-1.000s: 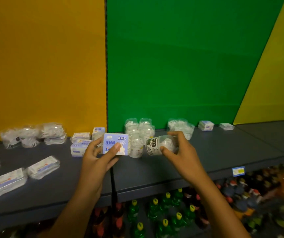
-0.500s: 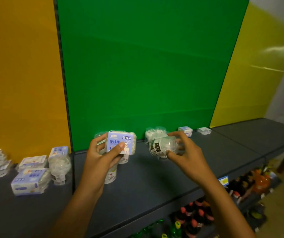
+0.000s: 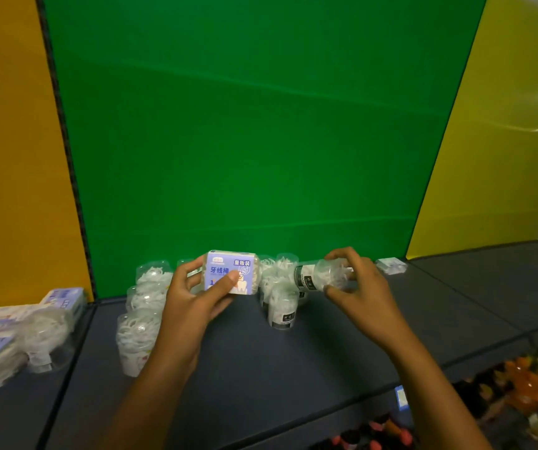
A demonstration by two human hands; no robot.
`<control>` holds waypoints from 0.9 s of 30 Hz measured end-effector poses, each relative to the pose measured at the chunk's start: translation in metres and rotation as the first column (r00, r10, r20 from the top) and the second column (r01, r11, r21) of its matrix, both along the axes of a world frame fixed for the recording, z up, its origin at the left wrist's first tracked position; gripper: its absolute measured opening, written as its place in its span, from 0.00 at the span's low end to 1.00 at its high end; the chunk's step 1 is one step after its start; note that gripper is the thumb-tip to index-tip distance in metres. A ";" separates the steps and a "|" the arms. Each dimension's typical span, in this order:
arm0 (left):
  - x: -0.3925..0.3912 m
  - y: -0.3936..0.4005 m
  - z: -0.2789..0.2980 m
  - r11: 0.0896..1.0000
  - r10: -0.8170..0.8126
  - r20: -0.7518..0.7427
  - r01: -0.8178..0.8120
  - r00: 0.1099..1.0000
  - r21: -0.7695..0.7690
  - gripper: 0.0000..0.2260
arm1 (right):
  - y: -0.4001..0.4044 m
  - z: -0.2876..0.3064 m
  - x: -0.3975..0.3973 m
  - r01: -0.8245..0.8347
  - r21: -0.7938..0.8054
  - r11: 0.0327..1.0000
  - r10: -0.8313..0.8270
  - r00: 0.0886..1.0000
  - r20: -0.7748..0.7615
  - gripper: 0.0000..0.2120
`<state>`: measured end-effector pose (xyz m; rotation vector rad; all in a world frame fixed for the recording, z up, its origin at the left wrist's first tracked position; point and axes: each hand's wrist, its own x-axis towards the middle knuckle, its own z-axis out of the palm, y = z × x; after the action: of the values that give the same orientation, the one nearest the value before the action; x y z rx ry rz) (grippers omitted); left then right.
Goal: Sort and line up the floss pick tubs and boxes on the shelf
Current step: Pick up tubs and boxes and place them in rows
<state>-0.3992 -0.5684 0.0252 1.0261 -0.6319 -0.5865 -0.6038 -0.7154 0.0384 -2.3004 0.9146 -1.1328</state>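
My left hand [image 3: 193, 297] pinches the purple floss pick box [image 3: 231, 272], label facing me; right hand [image 3: 357, 287] grips a clear tub [image 3: 321, 277] sideways, both lifted off the shelf [image 3: 326, 358] for sorting.

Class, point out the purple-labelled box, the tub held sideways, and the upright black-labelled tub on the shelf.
purple-labelled box [image 3: 231, 271], head view, front label.
sideways tub [image 3: 321, 278], head view, clear wall.
upright tub [image 3: 282, 307], head view, side.

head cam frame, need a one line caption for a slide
Left hand holds a purple-labelled floss pick box, right hand a clear tub on its side, above the dark shelf.
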 end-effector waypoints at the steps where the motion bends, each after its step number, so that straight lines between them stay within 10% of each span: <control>1: -0.007 -0.006 0.001 1.000 0.018 -0.011 -0.018 1.000 -0.001 0.19 | -0.009 0.000 -0.003 -0.018 -0.006 1.000 0.018 1.000 -0.020 0.20; 27: -0.075 -0.045 -0.023 0.966 0.251 -0.088 -0.244 0.964 0.080 0.21 | -0.102 -0.053 0.012 -0.332 0.142 0.933 0.359 0.897 -0.259 0.18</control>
<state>-0.4740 -0.6138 0.0021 1.1143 -0.3917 -0.4373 -0.5917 -0.8176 -0.0151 -2.4570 0.5980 -0.6109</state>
